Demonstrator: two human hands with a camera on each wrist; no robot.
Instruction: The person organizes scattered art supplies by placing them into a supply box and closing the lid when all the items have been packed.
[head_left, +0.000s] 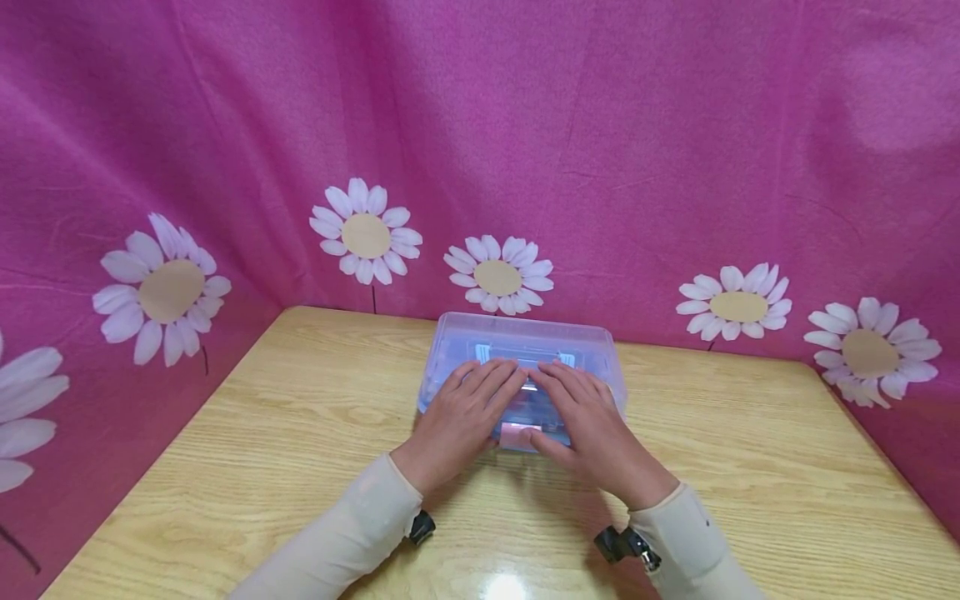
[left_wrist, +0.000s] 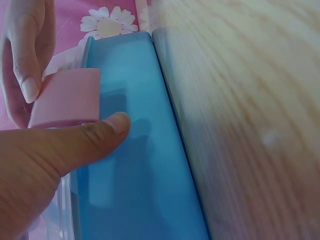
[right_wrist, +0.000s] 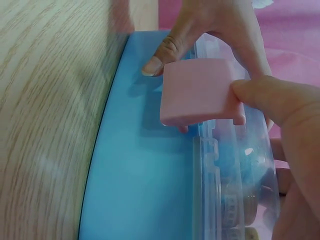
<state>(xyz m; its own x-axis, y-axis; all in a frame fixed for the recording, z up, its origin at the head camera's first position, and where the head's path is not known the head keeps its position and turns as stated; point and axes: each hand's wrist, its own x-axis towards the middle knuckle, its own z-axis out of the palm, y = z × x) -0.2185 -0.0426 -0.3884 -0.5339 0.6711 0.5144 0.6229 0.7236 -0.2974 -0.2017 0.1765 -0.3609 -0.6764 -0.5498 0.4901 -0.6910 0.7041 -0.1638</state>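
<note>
A plastic storage box [head_left: 517, 329] with a see-through lid and a blue base [left_wrist: 135, 150] stands on the table, its front towards me. At the middle of the front is a pink latch [right_wrist: 197, 92], its lower edge standing off the blue wall in the right wrist view. My left hand [head_left: 457, 425] lays nearly straight fingers on the lid, its thumb against the blue front beside the latch. My right hand [head_left: 600, 433] rests straight fingers on the lid too, while its thumb touches the latch's upper edge. The fingertips of both hands nearly meet over the lid handle.
The wooden table [head_left: 300, 400] reaches out on both sides of the box. Behind it and along the sides hangs a pink cloth [head_left: 600, 167] printed with white flowers. Small round items [right_wrist: 230, 210] show through the clear plastic.
</note>
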